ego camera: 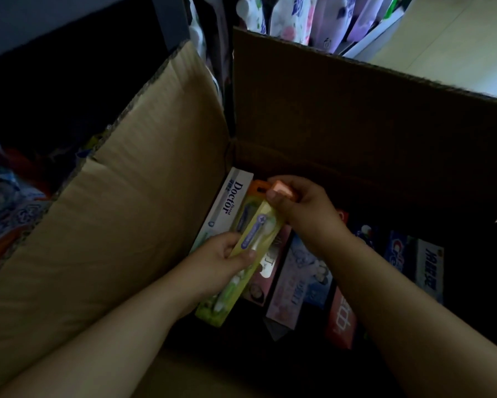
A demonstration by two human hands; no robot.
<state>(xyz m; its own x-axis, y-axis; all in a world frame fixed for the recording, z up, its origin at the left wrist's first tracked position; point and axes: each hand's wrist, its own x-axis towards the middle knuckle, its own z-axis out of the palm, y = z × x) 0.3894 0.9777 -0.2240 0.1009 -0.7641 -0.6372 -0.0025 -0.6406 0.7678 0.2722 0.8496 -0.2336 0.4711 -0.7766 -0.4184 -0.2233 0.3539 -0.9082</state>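
Note:
Both my hands are inside an open cardboard box. They hold a long yellow-green toothbrush package with an orange top end. My left hand grips its middle from the left side. My right hand pinches the orange top end between thumb and fingers. The package lies slanted above a white toothpaste carton marked "Doctor" at the box's left wall. A second similar toothbrush package with an orange hanger lies partly hidden under the held one.
Several toothpaste cartons stand side by side in the box: pink, red, blue, white-blue. The box's flaps stand up at left and back. Floral packs fill a shelf behind. Pale floor lies at top right.

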